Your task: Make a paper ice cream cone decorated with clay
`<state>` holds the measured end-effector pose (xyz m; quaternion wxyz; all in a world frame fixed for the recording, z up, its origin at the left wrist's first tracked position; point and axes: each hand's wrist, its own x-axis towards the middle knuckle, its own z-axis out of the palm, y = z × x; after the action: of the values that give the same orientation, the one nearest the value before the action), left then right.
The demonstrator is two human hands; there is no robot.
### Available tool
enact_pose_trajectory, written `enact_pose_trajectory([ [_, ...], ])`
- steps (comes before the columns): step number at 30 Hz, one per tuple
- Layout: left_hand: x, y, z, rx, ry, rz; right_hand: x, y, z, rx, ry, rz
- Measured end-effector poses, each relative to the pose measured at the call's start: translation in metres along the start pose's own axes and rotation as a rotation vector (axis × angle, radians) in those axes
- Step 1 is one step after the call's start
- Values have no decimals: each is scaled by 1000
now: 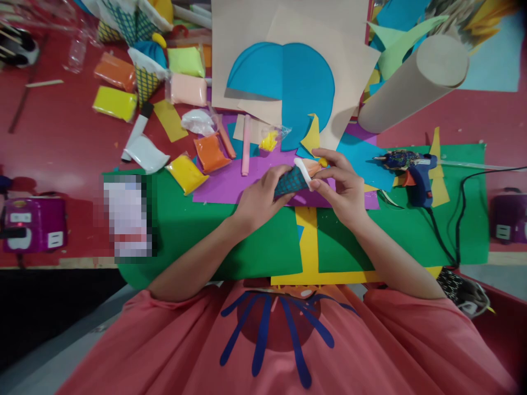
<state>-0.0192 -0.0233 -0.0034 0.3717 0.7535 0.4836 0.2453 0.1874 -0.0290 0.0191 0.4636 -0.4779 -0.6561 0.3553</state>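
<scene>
My left hand (263, 198) wraps around a small craft cone (289, 182) with a dark crosshatch pattern over teal. The cone lies tilted, its white rim and peach-coloured top facing right. With bent fingers, my right hand (343, 189) pinches the cone at the white rim, near a small yellow piece (323, 162) on the top. Below both hands lie a purple foam sheet (222, 189) and green sheets (255, 247). Close beyond the right hand is a yellow foam scrap (312, 137). The cone's narrow end is partly hidden by the left fingers.
Packets of coloured clay (187, 174) lie at the left, beside a marker (138, 131). Similar finished cones (147, 71) stand farther back. A blue glue gun (420, 175) with its cord is at the right, below a cardboard tube (411, 82). Blue cut shapes (308, 82) lie ahead.
</scene>
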Motion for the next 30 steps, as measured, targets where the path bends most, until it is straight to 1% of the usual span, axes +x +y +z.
enact_pose_trajectory([
  [3,0,0,4,-156,45,-38,-1,1,0,-12,5,-45],
  [5,2,2,4,-276,45,-76,-1,1,0,-35,-15,-99],
  [7,4,5,2,-389,-36,-114,-2,2,0,-75,-46,-170],
  [10,7,9,-3,-566,-234,-202,-2,3,0,-158,-74,-244],
  [11,8,10,-4,-601,-260,-224,-2,3,-1,-179,-71,-249],
  [12,8,10,-4,-614,-253,-233,-2,2,-1,-190,-66,-242],
  [16,8,9,-2,-559,-132,-183,-2,-1,-1,-153,-53,-206],
  [21,6,8,0,-518,-140,-164,-1,1,-1,-170,-110,-194],
  [30,6,8,2,-535,-119,-103,2,0,-2,13,-157,-75],
])
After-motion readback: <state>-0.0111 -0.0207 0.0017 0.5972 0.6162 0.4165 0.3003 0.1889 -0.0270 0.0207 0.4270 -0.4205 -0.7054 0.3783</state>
